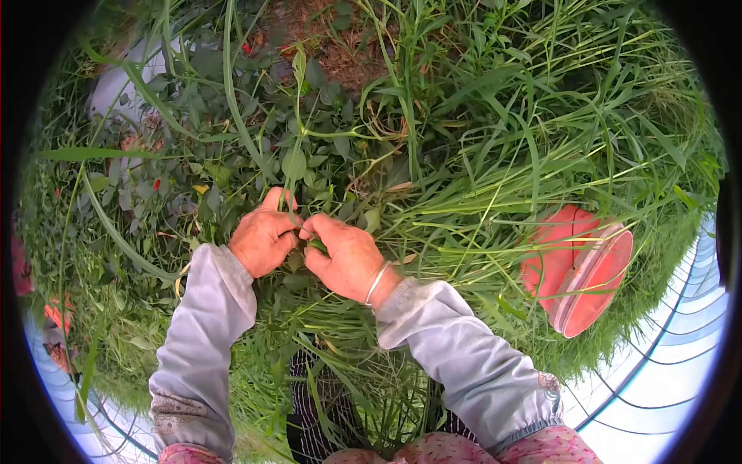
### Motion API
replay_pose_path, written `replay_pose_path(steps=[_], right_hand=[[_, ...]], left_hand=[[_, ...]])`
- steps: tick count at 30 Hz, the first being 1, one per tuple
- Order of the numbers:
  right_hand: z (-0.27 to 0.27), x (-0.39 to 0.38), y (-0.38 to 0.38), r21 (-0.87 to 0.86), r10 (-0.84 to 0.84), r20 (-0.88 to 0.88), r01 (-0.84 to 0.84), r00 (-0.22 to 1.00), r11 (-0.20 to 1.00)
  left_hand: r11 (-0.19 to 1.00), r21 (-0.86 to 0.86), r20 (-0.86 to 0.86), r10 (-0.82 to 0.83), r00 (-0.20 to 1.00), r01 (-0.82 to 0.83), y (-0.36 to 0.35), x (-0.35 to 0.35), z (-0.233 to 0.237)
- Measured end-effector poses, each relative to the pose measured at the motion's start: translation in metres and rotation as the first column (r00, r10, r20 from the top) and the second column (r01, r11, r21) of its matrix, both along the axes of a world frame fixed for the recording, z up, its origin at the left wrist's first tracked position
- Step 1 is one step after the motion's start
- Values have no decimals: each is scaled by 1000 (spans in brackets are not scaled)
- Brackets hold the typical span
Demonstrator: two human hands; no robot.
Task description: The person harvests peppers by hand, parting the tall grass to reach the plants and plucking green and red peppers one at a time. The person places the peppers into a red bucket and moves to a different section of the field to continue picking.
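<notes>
Some pale sheeting shows through the leaves at far left. Next, a light sleeve leading to the left hand: fingers bent inward at the foot of a green shoot, tips partly hidden, so cannot tell whether they grip it.

Shoot lies straight ahead of the fingers, mid-frame. Long axis runs away from the body, near upright in view, with 1 broad leaf just beyond the hands. Its lower end comes down beside the left fingers; of the 2 hands, the left looks nearer.

Right hand just beside, its fingertips almost meeting the left's. Index and thumb curl about a small green piece; whether it is pinched or only behind them, cannot tell. Pale band around the right wrist.

Farther right, well apart from both hands, a red container sits tilted in long grass, blades crossing over it.
</notes>
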State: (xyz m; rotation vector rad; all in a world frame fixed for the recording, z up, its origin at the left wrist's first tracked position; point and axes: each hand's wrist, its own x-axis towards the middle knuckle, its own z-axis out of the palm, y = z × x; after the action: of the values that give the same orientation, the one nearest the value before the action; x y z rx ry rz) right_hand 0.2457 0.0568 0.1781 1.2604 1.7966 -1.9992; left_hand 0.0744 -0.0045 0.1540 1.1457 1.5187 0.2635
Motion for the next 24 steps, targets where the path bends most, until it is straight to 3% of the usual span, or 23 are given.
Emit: replay_pose_path(steps=[2,3,4,6,7,8,9,10,11,12,14,16,18,20,21,22,24], right_hand=[[10,6,3,-237,8,-9,-10,1000,972],[19,10,1,-242,19,-129,-50,991,969],[36,10,12,-182,201,-132,-223,971,958],[24,19,19,-111,157,-161,-175,975,978],[6,24,24,-40,5,-122,-10,993,999],[-5,22,46,58,33,-11,-32,999,998],[-26,24,60,229,124,118,-148,985,962],[-52,29,68,287,195,202,-249,960,925],[-68,31,74,306,289,337,-394,896,867],[-82,37,77,196,441,459,-572,771,797],[-99,62,70,-189,780,486,-824,394,535],[-92,94,45,-111,663,536,-735,522,668],[-81,122,28,39,560,522,-674,643,737],[-74,134,23,0,585,499,-675,640,738],[-75,133,21,1,573,505,-665,645,747],[-78,132,21,4,561,513,-655,650,756],[-77,137,21,16,537,518,-635,666,772]], left_hand=[[1000,-5,-89,-16,996,15,-3,-4,-1],[1000,-15,-139,-28,990,26,-5,-10,-5],[1000,18,-159,18,987,-15,-6,-13,-7],[994,101,-158,60,986,-44,-6,-13,-6],[997,77,-142,27,990,-16,-7,-15,-3],[998,58,-127,-6,992,14,-5,-20,-1],[998,38,-108,-40,993,44,-2,-25,2],[998,-48,-134,-55,989,49,1,-35,4],[992,-120,-140,-61,988,44,6,-47,6],[980,-195,-149,-70,986,40,10,-61,7],[968,-54,-297,-249,922,244,9,-92,2],[918,-63,-407,-381,830,390,12,-124,-5],[910,-57,-475,-386,791,410,21,-134,-7],[896,-63,-513,-408,755,440,27,-141,-14],[912,38,-476,-343,810,409,27,-135,-17],[944,33,-394,-291,872,330,32,-123,-14],[925,-14,-374,-357,856,380,39,-95,-2]])
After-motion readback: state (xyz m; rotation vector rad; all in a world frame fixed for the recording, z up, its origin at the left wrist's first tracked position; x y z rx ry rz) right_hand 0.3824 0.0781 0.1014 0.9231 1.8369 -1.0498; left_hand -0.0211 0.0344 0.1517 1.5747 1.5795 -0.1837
